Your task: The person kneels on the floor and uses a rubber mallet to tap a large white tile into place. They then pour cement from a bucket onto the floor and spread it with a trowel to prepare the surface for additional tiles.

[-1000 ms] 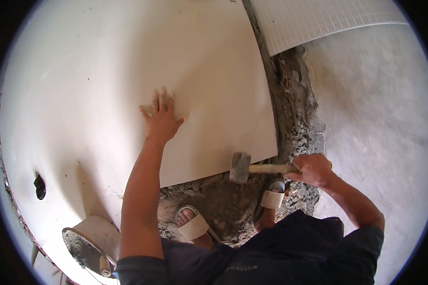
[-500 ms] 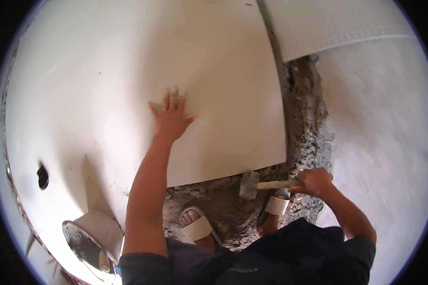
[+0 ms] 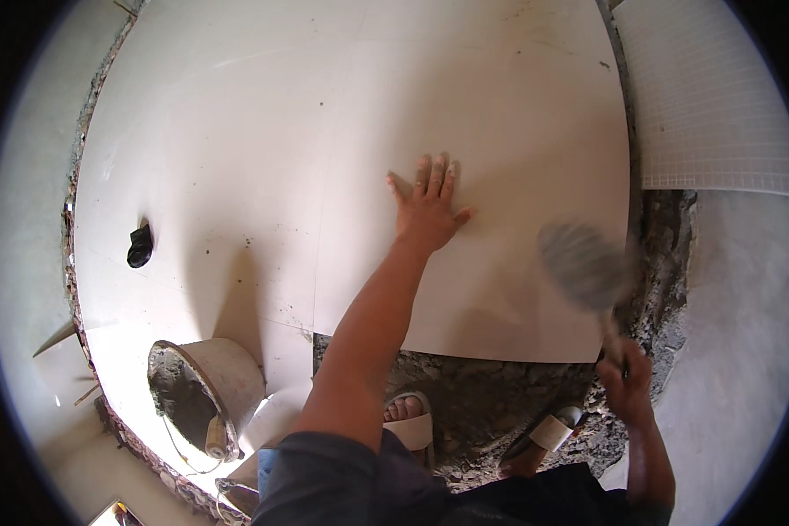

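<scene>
My left hand [image 3: 428, 210] lies flat with spread fingers on a large pale floor tile [image 3: 517, 298], holding nothing. On the right, my right hand [image 3: 627, 386] is wrapped round the handle of a mallet [image 3: 587, 266]. The mallet's grey head is smeared by motion over the tile's right part, near its right edge; whether it touches the tile I cannot tell. Rough mortar and dirt [image 3: 491, 386] show along the tile's near edge, where my sandalled feet stand.
A mortar-smeared bucket [image 3: 228, 377] leans tilted at the left, a wooden-handled tool [image 3: 216, 436] at its rim. Farther left lies a small black object [image 3: 139, 246] on the tiles. A rough gap [image 3: 662, 254] runs along the right, beside a white gridded sheet [image 3: 719, 105].
The mallet has swung from near the tile's front edge up over its right part, turning its head away from me. My left hand stays flat on the tile. The whole view has shifted.
</scene>
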Motion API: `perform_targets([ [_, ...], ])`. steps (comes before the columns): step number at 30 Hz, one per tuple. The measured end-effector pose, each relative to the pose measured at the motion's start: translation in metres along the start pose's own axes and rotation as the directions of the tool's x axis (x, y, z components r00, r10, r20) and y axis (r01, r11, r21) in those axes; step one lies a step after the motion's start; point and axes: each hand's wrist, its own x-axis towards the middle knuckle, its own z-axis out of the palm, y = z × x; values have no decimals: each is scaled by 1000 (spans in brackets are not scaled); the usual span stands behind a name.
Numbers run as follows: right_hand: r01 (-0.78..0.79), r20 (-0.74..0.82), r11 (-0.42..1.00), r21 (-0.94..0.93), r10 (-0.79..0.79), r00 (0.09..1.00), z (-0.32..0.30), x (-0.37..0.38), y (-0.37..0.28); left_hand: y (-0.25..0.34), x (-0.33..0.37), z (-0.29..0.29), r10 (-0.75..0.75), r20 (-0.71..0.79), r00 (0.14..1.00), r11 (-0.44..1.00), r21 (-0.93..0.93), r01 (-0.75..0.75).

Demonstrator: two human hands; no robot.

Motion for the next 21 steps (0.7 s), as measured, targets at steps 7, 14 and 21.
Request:
perform_targets([
  [7,-212,-282,966,-146,165,945,92,90,15,-3,5,3,-8,-35,999,1000,6,8],
  [14,33,-415,999,-15,-37,909,103,114,-11,-2,5,5,-16,-37,999,998,68,19],
  [21,52,-322,951,304,51,945,129,136,-11,-7,5,4,-6,-25,1000,1000,-27,5],
])
